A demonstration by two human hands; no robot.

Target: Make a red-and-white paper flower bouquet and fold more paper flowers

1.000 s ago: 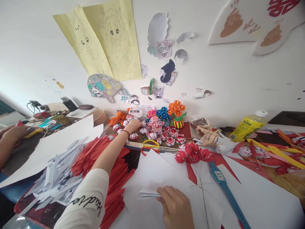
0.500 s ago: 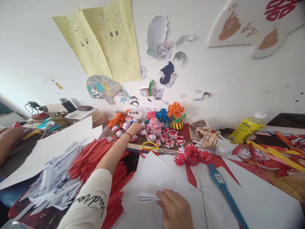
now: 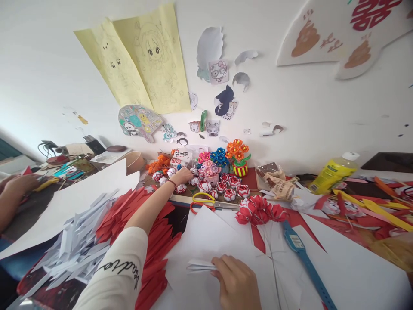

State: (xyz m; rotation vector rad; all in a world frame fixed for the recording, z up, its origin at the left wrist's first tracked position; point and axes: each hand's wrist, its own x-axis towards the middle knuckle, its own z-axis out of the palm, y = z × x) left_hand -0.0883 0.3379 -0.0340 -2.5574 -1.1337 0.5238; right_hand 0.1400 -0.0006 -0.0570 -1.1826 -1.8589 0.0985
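Observation:
My left hand (image 3: 181,176) reaches across to the red-and-white paper flowers (image 3: 204,186) at the back of the table; its fingertips are hidden among them. Between the thumb and fingers of my right hand (image 3: 234,275) is a small folded white paper piece (image 3: 200,266), above white sheets (image 3: 206,232). Under my left arm lie red paper strips (image 3: 121,209), with white paper strips (image 3: 75,241) beside them. Scissors with yellow and orange handles (image 3: 203,199) rest near my left wrist. Bunched red flowers (image 3: 258,209) lie to their right.
A blue watch (image 3: 305,258) lies on the right-hand paper. Behind stand a yellow bottle (image 3: 335,172) and a striped pot (image 3: 240,168) of orange flowers. Another person's hand (image 3: 21,185) is at the far left, near yellow-handled pliers (image 3: 47,183).
My left hand stays among the flowers, its forearm shifted slightly left. My right hand still holds the folded paper. The camera view has tilted slightly.

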